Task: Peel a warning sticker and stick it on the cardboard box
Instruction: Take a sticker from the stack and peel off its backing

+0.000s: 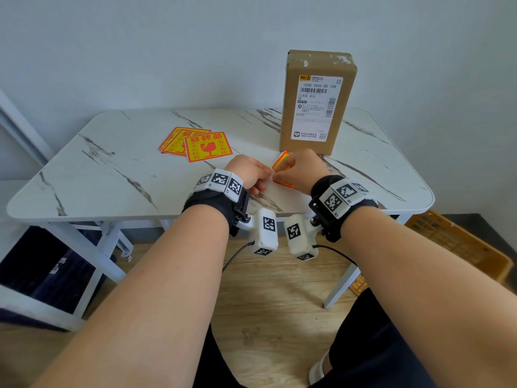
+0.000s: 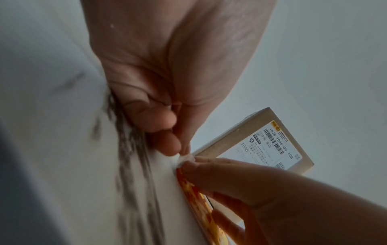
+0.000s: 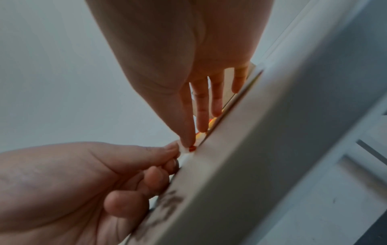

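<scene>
Now my two hands meet over one warning sticker point(image 1: 282, 163) that lies flat on the marble table point(image 1: 117, 175), just in front of the cardboard box point(image 1: 316, 102). The sticker is mostly hidden under my right hand point(image 1: 300, 169), so I can not tell which way its print points; only its orange and yellow edge shows, and one corner of it points toward my left hand. My left hand point(image 1: 247, 172) is curled, and its thumb and forefinger pinch the small white corner of the backing paper point(image 2: 185, 158). My right hand has its fingers point(image 3: 216, 102) nearly straight and spread on the sticker, and its thumb tip presses at the same corner, touching my left fingertips. The cardboard box stands upright at the far side of the table, with its long axis vertical and its white shipping label point(image 1: 317, 107) facing me. I count one box. To the left of my hands, well apart from the box, there is a small pile of more stickers point(image 1: 195, 145); I can count three, overlapping each other, print side up. Under the right end of the table an orange crate point(image 1: 458, 245) stands on the floor, and I can not see what is in it.
</scene>
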{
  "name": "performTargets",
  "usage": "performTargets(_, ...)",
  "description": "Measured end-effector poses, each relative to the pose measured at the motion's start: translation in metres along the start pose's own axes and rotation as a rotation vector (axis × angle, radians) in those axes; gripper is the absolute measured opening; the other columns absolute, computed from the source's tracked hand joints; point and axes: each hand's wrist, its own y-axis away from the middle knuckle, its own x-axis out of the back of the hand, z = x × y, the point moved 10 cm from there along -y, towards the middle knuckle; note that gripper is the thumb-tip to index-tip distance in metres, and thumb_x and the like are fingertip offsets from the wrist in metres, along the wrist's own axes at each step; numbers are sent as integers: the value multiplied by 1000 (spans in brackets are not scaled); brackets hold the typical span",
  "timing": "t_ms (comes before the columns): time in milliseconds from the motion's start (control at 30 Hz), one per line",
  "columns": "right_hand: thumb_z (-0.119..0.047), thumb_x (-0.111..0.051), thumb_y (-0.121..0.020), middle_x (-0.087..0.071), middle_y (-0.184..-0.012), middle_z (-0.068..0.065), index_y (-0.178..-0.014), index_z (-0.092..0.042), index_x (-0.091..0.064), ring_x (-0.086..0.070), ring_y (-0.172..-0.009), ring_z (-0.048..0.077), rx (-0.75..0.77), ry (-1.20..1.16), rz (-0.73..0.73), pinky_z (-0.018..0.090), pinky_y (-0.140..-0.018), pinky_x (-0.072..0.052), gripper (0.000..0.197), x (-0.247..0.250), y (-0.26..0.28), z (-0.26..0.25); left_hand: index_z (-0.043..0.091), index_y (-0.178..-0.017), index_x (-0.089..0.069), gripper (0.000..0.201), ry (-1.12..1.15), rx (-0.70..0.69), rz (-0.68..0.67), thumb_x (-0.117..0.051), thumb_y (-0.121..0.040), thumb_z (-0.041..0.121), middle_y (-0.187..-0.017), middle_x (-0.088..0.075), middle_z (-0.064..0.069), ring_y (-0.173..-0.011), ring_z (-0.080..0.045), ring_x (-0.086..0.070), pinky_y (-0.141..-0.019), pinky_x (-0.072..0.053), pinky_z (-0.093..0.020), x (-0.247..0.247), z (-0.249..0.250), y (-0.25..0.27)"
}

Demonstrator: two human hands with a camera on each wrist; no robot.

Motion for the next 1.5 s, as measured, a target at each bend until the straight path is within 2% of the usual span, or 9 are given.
performTargets(200,-11,-65,-80,-55,-62,-8,-82,-12,-74,-51,-62,9,-96,-146,62,22,-56,-40,9,6,3,3,-6,-111,-58,22,100,145,31,-45,-99,6,-86,-65,-22,-54,-25,-53,-54,-47,-30,-3,1,4)
performTargets(300,-10,-62,-79,-55,-66,3,-80,-6,-71,-48,-61,16,-140,-195,84,23,-55,-39,11,13,6,8,-1,-77,-49,27,147,175,57,-39,-101,6,-116,-62,-32,-58,-27,-53,-55,-48,-33,-2,0,4)
performTargets(433,-9,-57,-74,-52,-62,2,-57,-14,-52,-47,-58,18,-208,-302,145,26,-57,-39,18,27,10,19,2,-67,-44,36,148,168,120,-37,-102,6,-84,-59,-23,-41,-24,-54,-43,-44,-29,10,-4,5)
performTargets(633,-10,-52,-69,-62,-65,12,-57,-11,-57,-61,-68,27,-272,-488,213,46,-79,-60,14,38,14,34,14,-78,-55,16,-116,-13,329,-50,-92,8,-66,-63,-7,-49,-20,-59,-50,-49,-28,45,6,8)
performTargets(766,-4,-47,-80,-67,-76,16,-72,-10,-62,-66,-74,28,-321,-610,229,45,-83,-60,18,39,15,35,17,-86,-72,19,-350,-81,392,-55,-86,7,-89,-72,-9,-89,-32,-69,-73,-55,-33,59,18,15)
performTargets(966,-5,-50,-80,-71,-90,16,-86,-8,-60,-71,-76,31,-330,-586,318,44,-73,-62,13,47,18,35,2,-93,-70,21,-581,74,393,-49,-90,7,-106,-70,-18,-88,-34,-61,-69,-45,-31,79,2,18)
performTargets(1066,-3,-50,-81,-67,-104,19,-92,-10,-48,-68,-74,30,-332,-596,361,43,-66,-63,13,53,18,35,-3,-121,-60,32,-670,178,359,-49,-93,8,-127,-62,-20,-117,-36,-59,-91,-49,-39,91,-14,17)
performTargets(1333,-6,-45,-85,-68,-103,17,-99,-10,-48,-63,-57,22,-288,-562,395,33,-57,-61,15,56,12,20,-9,-143,-35,45,-812,260,306,-39,-100,3,-146,-42,-26,-134,-39,-45,-110,-34,-43,102,-18,24)
performTargets(1499,-6,-42,-84,-66,-108,15,-102,-13,-51,-61,-55,21,-248,-573,392,28,-50,-57,21,55,11,9,-3,-134,-51,40,-853,197,333,-47,-96,11,-145,-46,-20,-133,-35,-46,-105,-41,-41,101,-11,20)
